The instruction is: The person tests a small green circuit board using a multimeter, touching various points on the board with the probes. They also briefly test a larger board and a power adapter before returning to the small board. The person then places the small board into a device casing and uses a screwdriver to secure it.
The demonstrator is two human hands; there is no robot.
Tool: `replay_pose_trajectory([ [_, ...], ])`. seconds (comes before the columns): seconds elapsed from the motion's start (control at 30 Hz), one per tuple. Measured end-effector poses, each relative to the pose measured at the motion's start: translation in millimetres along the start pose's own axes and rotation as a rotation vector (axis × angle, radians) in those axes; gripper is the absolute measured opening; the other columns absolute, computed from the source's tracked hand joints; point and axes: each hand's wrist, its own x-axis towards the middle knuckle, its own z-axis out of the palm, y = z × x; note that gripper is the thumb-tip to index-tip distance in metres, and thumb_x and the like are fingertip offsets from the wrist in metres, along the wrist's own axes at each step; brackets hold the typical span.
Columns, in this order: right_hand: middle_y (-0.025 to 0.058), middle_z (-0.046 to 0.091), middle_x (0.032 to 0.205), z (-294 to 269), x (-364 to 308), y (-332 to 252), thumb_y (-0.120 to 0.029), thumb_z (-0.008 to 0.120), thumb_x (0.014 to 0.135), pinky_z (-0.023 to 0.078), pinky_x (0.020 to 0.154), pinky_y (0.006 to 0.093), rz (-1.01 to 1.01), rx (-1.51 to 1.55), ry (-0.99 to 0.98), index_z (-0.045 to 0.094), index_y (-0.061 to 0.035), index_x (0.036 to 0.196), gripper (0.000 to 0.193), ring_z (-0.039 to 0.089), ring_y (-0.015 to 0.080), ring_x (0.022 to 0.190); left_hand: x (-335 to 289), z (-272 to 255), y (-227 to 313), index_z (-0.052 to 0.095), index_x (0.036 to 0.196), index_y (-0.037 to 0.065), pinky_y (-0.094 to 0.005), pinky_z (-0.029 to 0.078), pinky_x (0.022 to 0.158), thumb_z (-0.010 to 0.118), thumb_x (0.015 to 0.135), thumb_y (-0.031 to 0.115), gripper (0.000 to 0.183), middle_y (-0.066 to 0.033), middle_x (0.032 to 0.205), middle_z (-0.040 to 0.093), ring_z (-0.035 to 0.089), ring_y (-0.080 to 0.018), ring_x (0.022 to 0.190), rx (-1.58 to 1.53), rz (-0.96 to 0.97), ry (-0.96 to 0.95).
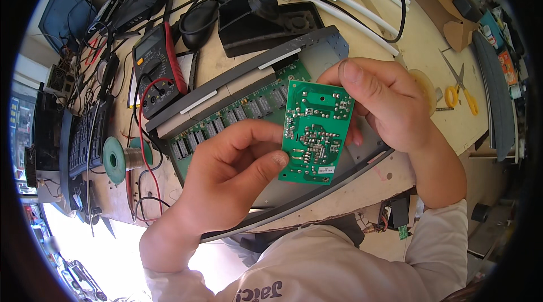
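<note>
A green circuit board [317, 132] is held up between my two hands, its soldered side facing me and a small white label near its lower edge. My left hand [232, 172] pinches the board's left edge, thumb in front and fingers behind. At the upper right corner my right hand [390, 98] grips it, thumb on top, the other fingers partly hidden behind. Beneath the board lies an open grey metal chassis [362, 132]. Inside it, along the far wall, a long green board [249, 111] carries a row of dark rectangular parts.
A multimeter [155, 70] with red and black leads lies to the far left, near a solder wire spool [115, 160]. Behind the chassis stands a black stand base [271, 27]. Yellow-handled scissors [461, 90] and a tape roll [424, 91] lie at the right.
</note>
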Motion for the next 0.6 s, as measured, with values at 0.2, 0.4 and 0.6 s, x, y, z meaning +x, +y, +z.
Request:
replay_pose_trajectory([
  [0.2,0.0005,0.065,0.074,0.3,2.1,2.7,-0.046,0.049,0.108,0.046,0.049,0.0222,-0.003,0.006,-0.01,0.07,-0.0025,0.103,0.048,0.059,0.0078,0.058,-0.5,-0.8,-0.2,0.055,0.127,-0.008,-0.0301,0.052,0.098,0.055,0.101,-0.006,0.026,-0.0129,0.119,0.068,0.065,-0.0154,0.111,0.014,-0.018,0.01],
  [0.4,0.0007,0.066,0.077,0.6,2.1,2.8,-0.043,0.051,0.108,0.047,0.049,0.0225,-0.018,0.002,0.01,0.069,-0.0023,0.106,0.045,0.06,0.0082,0.059,-0.7,0.2,3.1,0.052,0.131,-0.007,-0.0311,0.053,0.096,0.058,0.1,-0.004,0.031,-0.012,0.12,0.067,0.065,-0.0165,0.11,0.026,-0.061,0.029],
  [0.6,0.0047,0.068,0.09,-5.3,12.3,13.1,-0.035,0.053,0.108,0.051,0.054,0.0264,-0.057,0.186,-0.05,0.067,0.0004,0.116,0.039,0.063,0.0124,0.067,4.5,5.8,0.0,0.037,0.145,-0.01,-0.0412,0.06,0.091,0.081,0.086,0.014,0.077,-0.0237,0.146,0.047,0.063,-0.0322,0.123,-0.145,0.121,0.109],
])
